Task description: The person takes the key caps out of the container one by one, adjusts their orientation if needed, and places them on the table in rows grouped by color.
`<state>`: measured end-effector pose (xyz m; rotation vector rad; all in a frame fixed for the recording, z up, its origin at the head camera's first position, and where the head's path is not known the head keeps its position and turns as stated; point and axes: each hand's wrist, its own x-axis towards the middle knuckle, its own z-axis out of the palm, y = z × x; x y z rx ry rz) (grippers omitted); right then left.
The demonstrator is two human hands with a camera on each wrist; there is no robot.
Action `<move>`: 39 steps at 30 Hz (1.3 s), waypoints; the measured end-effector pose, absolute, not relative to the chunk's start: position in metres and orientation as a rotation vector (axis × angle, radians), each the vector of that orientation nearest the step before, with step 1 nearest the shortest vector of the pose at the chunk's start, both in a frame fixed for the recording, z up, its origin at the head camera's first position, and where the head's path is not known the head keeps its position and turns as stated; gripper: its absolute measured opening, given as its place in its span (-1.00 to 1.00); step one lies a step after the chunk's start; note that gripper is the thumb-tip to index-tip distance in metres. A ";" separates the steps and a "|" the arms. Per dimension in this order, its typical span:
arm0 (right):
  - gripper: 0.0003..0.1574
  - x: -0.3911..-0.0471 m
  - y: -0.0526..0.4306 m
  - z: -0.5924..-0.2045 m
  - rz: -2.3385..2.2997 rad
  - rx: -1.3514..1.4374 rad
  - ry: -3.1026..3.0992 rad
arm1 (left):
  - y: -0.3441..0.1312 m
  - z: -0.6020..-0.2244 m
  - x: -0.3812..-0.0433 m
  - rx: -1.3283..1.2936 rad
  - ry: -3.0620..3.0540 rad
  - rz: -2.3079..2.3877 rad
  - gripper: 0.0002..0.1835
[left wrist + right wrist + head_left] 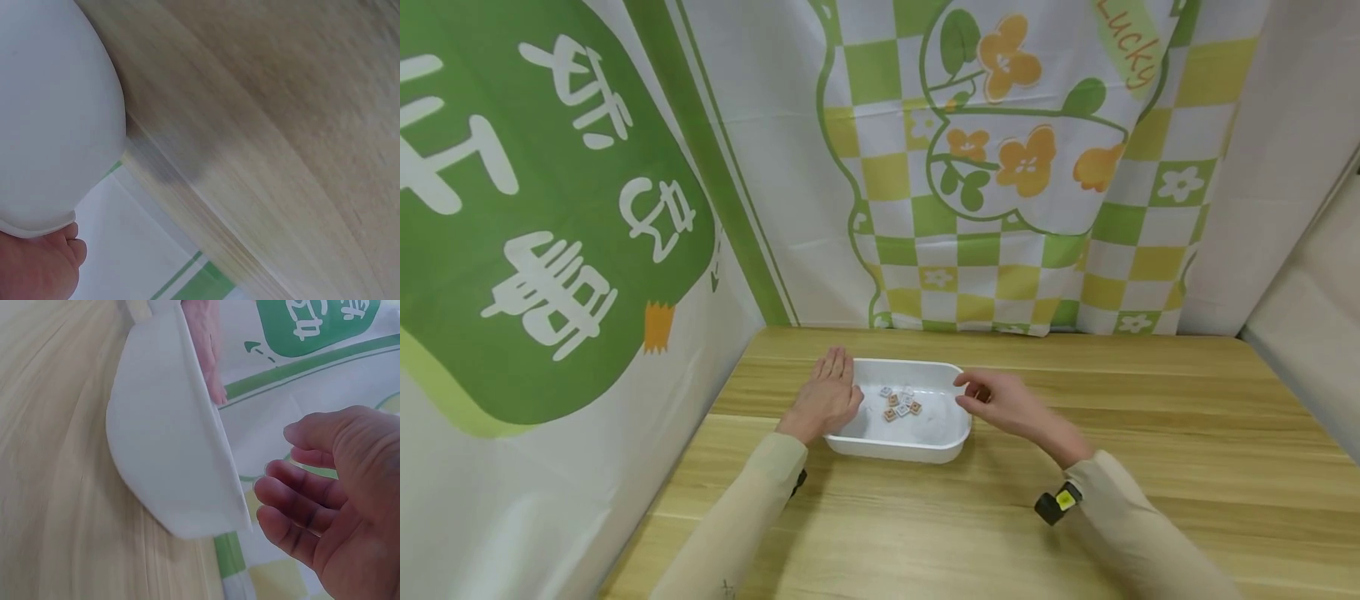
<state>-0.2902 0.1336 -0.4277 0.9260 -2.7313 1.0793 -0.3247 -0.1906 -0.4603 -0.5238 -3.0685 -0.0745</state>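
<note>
At the bottom of the frame, two beige sleeves point(1150, 533) are reaching over the counter point(925, 533), a black band point(1049, 507) showing at the right wrist. Beyond them, the white tray point(891, 452) is sitting on the counter, below the frame's centre. At its right end the right hand point(1009, 406) is hovering just beside the rim, its grip released and the fingers bending loosely. At its left end the left hand point(827, 402) is resting on the rim, its grip released, the fingers lying straight. Between the hands, small white and orange pieces point(903, 410) are lying on the tray's floor. Across the top, a checked cloth point(1000, 279) is hanging.
</note>
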 end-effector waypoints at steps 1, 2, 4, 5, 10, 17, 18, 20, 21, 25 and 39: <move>-0.71 -0.291 0.131 -0.427 1.083 0.931 -2.733 | -0.190 -0.460 -0.325 -0.526 -3.068 -0.075 -0.31; -0.70 -0.291 0.129 -0.426 1.085 0.939 -2.735 | -0.190 -0.460 -0.326 -0.527 -3.067 -0.074 -0.31; -0.70 -0.292 0.124 -0.426 1.090 0.952 -2.737 | -0.190 -0.460 -0.326 -0.529 -3.072 -0.075 -0.31; -0.70 -0.292 0.121 -0.426 1.091 0.961 -2.737 | -0.190 -0.461 -0.326 -0.529 -3.075 -0.076 -0.31; -0.72 -0.293 0.109 -0.432 1.085 1.020 -2.713 | -0.190 -0.460 -0.326 -0.534 -3.082 -0.079 -0.30; -0.78 -0.295 0.098 -0.438 1.085 1.034 -2.692 | -0.188 -0.459 -0.327 -0.535 -3.073 -0.086 -0.30; -0.78 -0.295 0.096 -0.439 1.086 1.038 -2.686 | -0.188 -0.459 -0.327 -0.539 -3.068 -0.088 -0.30; -0.77 -0.296 0.092 -0.441 1.099 1.063 -2.677 | -0.189 -0.461 -0.328 -0.545 -3.066 -0.086 -0.30; -0.76 -0.296 0.089 -0.443 1.104 1.074 -2.679 | -0.190 -0.461 -0.327 -0.547 -3.066 -0.083 -0.30; -0.75 -0.298 0.078 -0.445 1.147 1.099 -2.673 | -0.192 -0.463 -0.326 -0.540 -3.075 -0.071 -0.30; -0.77 -0.314 0.052 -0.457 1.241 1.032 -2.682 | -0.190 -0.462 -0.327 -0.537 -3.060 -0.072 -0.30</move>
